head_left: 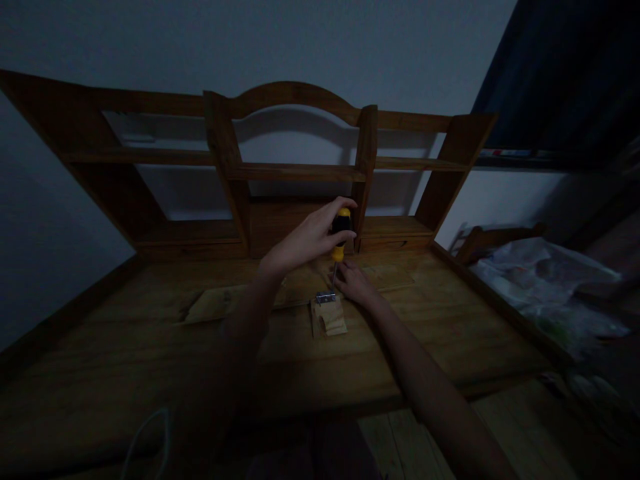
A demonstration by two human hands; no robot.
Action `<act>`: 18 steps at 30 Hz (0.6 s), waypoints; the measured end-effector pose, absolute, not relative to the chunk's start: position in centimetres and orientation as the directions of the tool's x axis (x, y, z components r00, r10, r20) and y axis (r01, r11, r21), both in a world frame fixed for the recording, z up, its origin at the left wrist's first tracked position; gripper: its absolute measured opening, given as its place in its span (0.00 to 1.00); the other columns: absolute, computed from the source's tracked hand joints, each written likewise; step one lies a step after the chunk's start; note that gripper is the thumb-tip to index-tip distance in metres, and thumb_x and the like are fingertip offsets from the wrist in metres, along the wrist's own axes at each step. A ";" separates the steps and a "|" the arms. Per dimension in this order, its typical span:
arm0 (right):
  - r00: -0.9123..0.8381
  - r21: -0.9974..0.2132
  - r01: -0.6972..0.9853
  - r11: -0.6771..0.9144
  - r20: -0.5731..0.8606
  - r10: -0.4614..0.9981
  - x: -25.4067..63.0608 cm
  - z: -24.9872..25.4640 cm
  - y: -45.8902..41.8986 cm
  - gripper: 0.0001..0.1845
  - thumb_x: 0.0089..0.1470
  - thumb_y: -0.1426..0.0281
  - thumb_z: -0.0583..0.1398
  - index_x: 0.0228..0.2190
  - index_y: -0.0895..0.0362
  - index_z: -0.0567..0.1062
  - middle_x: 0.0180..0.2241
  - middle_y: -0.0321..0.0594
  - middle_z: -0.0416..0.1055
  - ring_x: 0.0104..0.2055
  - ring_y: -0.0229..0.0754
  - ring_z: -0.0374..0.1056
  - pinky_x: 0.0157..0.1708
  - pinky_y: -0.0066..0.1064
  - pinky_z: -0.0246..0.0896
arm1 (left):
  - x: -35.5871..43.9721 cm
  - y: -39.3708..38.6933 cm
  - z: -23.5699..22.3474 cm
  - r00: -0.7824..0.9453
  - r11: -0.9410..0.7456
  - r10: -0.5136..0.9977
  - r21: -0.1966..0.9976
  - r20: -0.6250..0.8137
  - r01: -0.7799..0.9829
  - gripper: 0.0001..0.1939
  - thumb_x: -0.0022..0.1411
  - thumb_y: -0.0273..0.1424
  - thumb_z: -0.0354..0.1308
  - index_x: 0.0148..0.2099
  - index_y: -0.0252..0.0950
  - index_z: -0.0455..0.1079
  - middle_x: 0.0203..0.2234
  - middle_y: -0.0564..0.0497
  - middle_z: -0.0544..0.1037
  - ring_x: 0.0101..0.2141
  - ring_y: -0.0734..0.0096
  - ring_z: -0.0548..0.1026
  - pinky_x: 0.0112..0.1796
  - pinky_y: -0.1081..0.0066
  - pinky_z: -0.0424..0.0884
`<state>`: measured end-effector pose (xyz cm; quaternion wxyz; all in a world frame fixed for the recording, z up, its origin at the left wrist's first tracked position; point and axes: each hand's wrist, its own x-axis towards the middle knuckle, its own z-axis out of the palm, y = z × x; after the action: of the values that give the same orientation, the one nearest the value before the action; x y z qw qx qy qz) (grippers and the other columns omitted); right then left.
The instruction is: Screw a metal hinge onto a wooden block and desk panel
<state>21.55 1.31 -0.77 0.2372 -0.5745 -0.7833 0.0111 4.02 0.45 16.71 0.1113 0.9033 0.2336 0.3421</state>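
My left hand [310,239] is closed round the yellow and black handle of a screwdriver [341,235], which stands upright. Its thin shaft points down at a small metal bracket [325,297]. The bracket lies where a small wooden block [329,317] meets a long flat wooden board [295,293] on the desk. My right hand [356,283] rests on the board just right of the bracket, fingers pinched at the screwdriver's tip; whether it holds anything I cannot make out.
The wooden desk [150,373] carries a shelf unit [295,167] with open compartments against the wall. Crumpled white plastic bags [545,287] lie on the right beyond the desk edge. A pale cord [145,433] loops at the lower left. The room is dim.
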 end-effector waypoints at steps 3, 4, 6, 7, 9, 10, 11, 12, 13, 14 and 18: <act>-0.224 -0.288 0.898 0.332 0.351 0.909 21.5 -0.6 1.2 0.17 0.65 0.63 0.53 0.47 0.61 0.73 0.48 0.51 0.71 0.52 0.46 0.66 0.53 0.34 0.58 | 4.2 0.5 16.3 0.606 -0.849 0.528 0.346 0.594 0.400 0.22 0.64 0.40 0.58 0.58 0.43 0.62 0.52 0.47 0.71 0.51 0.59 0.71 0.54 0.60 0.67; -0.222 -0.288 0.899 0.330 0.349 0.911 21.5 -0.6 1.2 0.16 0.65 0.64 0.54 0.47 0.61 0.73 0.48 0.51 0.71 0.52 0.46 0.66 0.53 0.34 0.57 | 4.3 0.5 16.3 0.590 -0.838 0.544 0.352 0.597 0.416 0.20 0.65 0.40 0.57 0.57 0.43 0.63 0.52 0.47 0.71 0.51 0.59 0.71 0.54 0.59 0.66; -0.221 -0.288 0.901 0.325 0.342 0.913 21.4 -0.5 1.2 0.16 0.65 0.64 0.54 0.47 0.60 0.73 0.48 0.50 0.71 0.52 0.46 0.66 0.53 0.34 0.57 | 4.4 0.4 16.3 0.581 -0.828 0.560 0.380 0.591 0.412 0.16 0.68 0.38 0.52 0.56 0.42 0.63 0.53 0.46 0.70 0.52 0.59 0.71 0.56 0.58 0.65; -0.221 -0.288 0.901 0.324 0.339 0.915 21.4 -0.5 1.2 0.16 0.65 0.64 0.54 0.47 0.60 0.73 0.48 0.50 0.71 0.52 0.46 0.66 0.53 0.34 0.57 | 4.4 0.3 16.3 0.590 -0.829 0.559 0.398 0.582 0.393 0.16 0.68 0.36 0.50 0.56 0.41 0.63 0.53 0.45 0.70 0.53 0.60 0.71 0.56 0.59 0.64; -0.223 -0.287 0.901 0.325 0.336 0.915 21.4 -0.4 1.2 0.16 0.65 0.64 0.54 0.47 0.60 0.73 0.47 0.50 0.71 0.52 0.46 0.66 0.53 0.33 0.57 | 4.2 0.4 16.5 0.635 -0.832 0.545 0.445 0.548 0.330 0.18 0.66 0.31 0.50 0.58 0.39 0.62 0.53 0.45 0.71 0.53 0.62 0.71 0.56 0.61 0.65; -0.225 -0.285 0.901 0.326 0.336 0.915 21.4 -0.4 1.2 0.16 0.65 0.64 0.54 0.47 0.60 0.74 0.47 0.50 0.71 0.52 0.46 0.66 0.53 0.33 0.57 | 4.0 0.6 16.5 0.663 -0.830 0.533 0.474 0.525 0.292 0.21 0.65 0.30 0.51 0.59 0.39 0.60 0.52 0.45 0.72 0.51 0.62 0.72 0.54 0.62 0.66; -0.226 -0.284 0.901 0.327 0.337 0.914 21.4 -0.4 1.2 0.16 0.65 0.64 0.54 0.47 0.60 0.74 0.47 0.50 0.71 0.52 0.46 0.66 0.53 0.33 0.58 | 3.8 0.8 16.5 0.689 -0.825 0.521 0.502 0.503 0.258 0.23 0.63 0.29 0.52 0.61 0.39 0.58 0.51 0.45 0.73 0.50 0.63 0.73 0.52 0.63 0.68; -0.226 -0.282 0.902 0.327 0.339 0.913 21.4 -0.4 1.1 0.16 0.65 0.64 0.54 0.46 0.60 0.74 0.47 0.49 0.71 0.51 0.46 0.66 0.52 0.33 0.58 | 3.6 1.0 16.6 0.710 -0.819 0.512 0.523 0.483 0.234 0.26 0.62 0.30 0.53 0.62 0.40 0.56 0.49 0.46 0.74 0.48 0.64 0.74 0.50 0.64 0.69; -0.225 -0.281 0.902 0.327 0.341 0.913 21.4 -0.4 1.1 0.15 0.65 0.64 0.53 0.46 0.60 0.74 0.47 0.49 0.71 0.51 0.46 0.66 0.52 0.33 0.58 | 3.4 1.2 16.6 0.723 -0.816 0.506 0.532 0.470 0.225 0.27 0.62 0.30 0.54 0.63 0.41 0.55 0.48 0.47 0.74 0.46 0.65 0.75 0.49 0.65 0.70; -0.225 -0.280 0.902 0.328 0.342 0.912 21.4 -0.3 1.1 0.16 0.66 0.64 0.53 0.46 0.60 0.74 0.46 0.49 0.71 0.51 0.46 0.67 0.52 0.33 0.58 | 3.3 1.4 16.6 0.728 -0.818 0.504 0.527 0.464 0.231 0.28 0.62 0.31 0.55 0.64 0.42 0.55 0.48 0.48 0.74 0.45 0.65 0.75 0.48 0.65 0.70; -0.227 -0.275 0.903 0.330 0.346 0.910 21.4 -0.4 1.1 0.16 0.66 0.64 0.53 0.47 0.60 0.74 0.47 0.50 0.71 0.51 0.46 0.66 0.52 0.33 0.58 | 3.4 1.4 16.5 0.675 -0.853 0.511 0.410 0.532 0.323 0.26 0.61 0.38 0.60 0.60 0.42 0.60 0.50 0.48 0.73 0.48 0.62 0.73 0.50 0.64 0.68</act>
<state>21.41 1.13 -0.39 0.2268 -0.5788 -0.7833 0.0082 3.41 1.41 16.45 0.1422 0.9041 0.2304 0.3307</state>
